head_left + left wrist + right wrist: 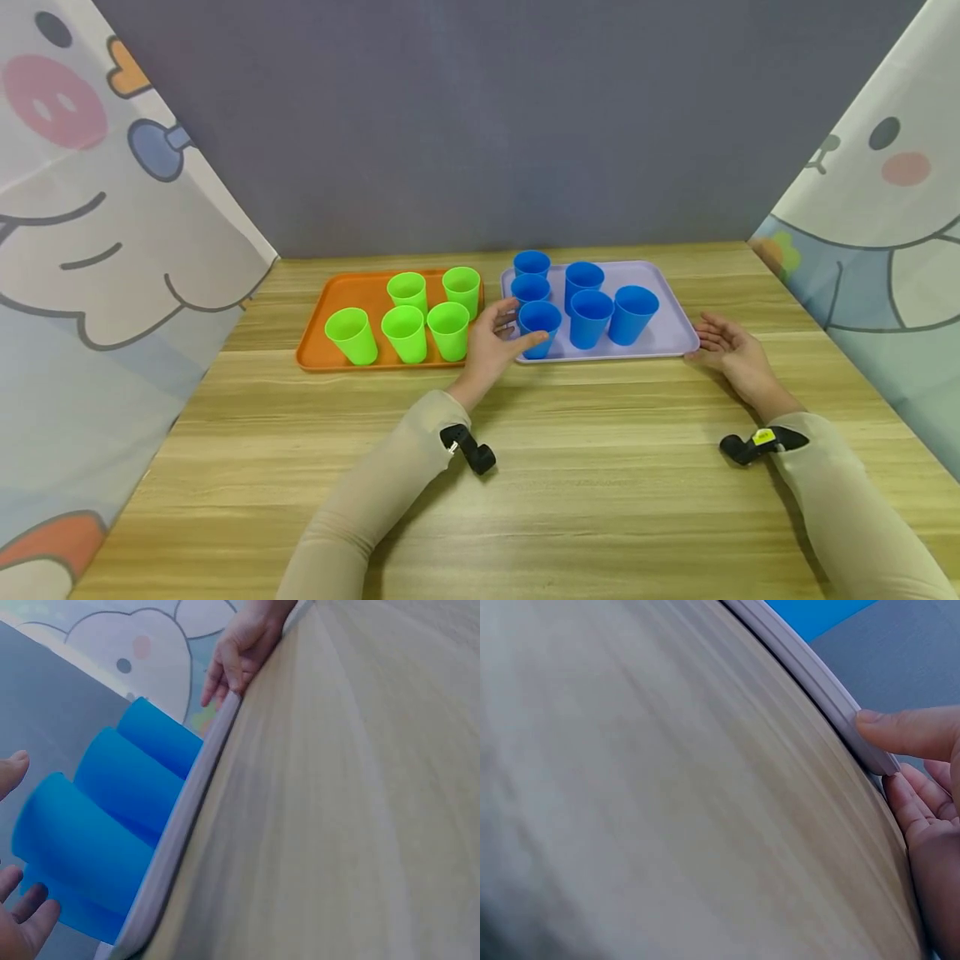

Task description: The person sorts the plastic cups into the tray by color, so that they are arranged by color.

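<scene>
In the head view, my left hand is at the near left corner of a lilac tray, around the nearest-left blue cup. Its thumb and fingers are spread apart, with a gap to the cups in the left wrist view. Several blue cups stand upright on this tray. At the tray's near right corner, my right hand touches the edge with relaxed fingers. The right wrist view has its thumb against the lilac rim and its fingertips beside the corner.
An orange tray bearing several upright lime-green cups lies left of the lilac one. Both trays are on a wood-grain table, before a grey panel. Cartoon-printed cloths flank the table.
</scene>
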A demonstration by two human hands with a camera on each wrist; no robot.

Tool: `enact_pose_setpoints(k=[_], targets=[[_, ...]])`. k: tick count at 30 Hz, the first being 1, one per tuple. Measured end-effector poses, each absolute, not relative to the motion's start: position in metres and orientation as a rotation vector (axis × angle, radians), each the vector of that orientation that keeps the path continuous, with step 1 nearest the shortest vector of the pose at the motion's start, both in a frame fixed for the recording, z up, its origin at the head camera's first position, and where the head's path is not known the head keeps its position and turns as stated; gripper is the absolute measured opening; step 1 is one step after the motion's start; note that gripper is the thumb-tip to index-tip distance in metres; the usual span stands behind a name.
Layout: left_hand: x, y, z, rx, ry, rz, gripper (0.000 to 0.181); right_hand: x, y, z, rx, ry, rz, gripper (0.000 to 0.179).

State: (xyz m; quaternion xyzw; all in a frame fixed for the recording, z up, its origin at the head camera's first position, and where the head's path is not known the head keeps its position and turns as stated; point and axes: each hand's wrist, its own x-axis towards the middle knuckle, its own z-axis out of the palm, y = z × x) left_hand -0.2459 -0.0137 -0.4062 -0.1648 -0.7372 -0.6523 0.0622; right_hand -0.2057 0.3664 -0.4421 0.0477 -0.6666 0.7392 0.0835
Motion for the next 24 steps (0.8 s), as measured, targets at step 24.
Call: enact_pose_setpoints(k=[24], targets=[[-0.218, -0.072, -0.366, -0.623, -2.194, -1.771, 0.064, -0.207, 0.364, -0.438, 0.065, -2.399, 1.733, 0.067]])
